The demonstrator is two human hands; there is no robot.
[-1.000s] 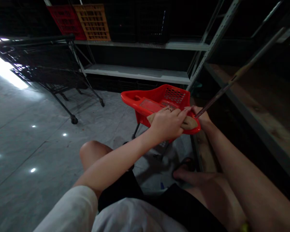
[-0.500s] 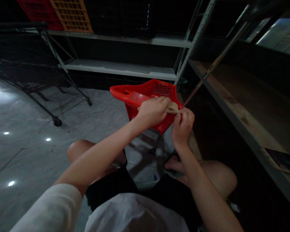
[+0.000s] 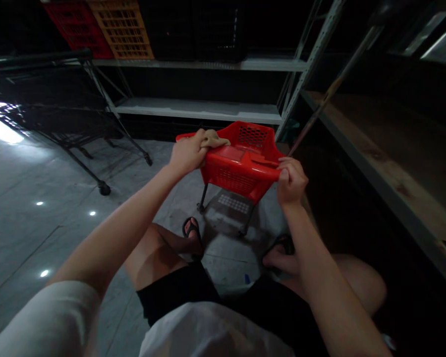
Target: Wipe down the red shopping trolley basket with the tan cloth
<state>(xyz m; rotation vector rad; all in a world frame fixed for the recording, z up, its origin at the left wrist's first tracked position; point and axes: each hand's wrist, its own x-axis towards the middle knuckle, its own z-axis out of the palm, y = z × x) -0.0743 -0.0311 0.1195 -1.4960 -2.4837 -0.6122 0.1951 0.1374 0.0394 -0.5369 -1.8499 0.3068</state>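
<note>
A small red plastic shopping cart (image 3: 238,181) stands on the floor between my feet and the shelf. My left hand (image 3: 188,154) is closed on a tan cloth (image 3: 213,140), pressed against the left end of the cart's rim. At the rim's right corner, my right hand (image 3: 292,179) grips the red edge, with the thumb on the near side and fingers curled over the top. Part of the cloth is hidden under my left hand.
A dark metal shopping cart (image 3: 92,106) on casters stands at the left. Behind is a light metal shelf (image 3: 204,109) with red (image 3: 78,29) and yellow crates (image 3: 124,29). A wooden ledge (image 3: 397,153) and a slanted pole (image 3: 332,89) are on the right.
My left hand has slid the cloth from the right part of the rim to its left end. My right hand has gone from the cloth's end to the cart's right corner.
</note>
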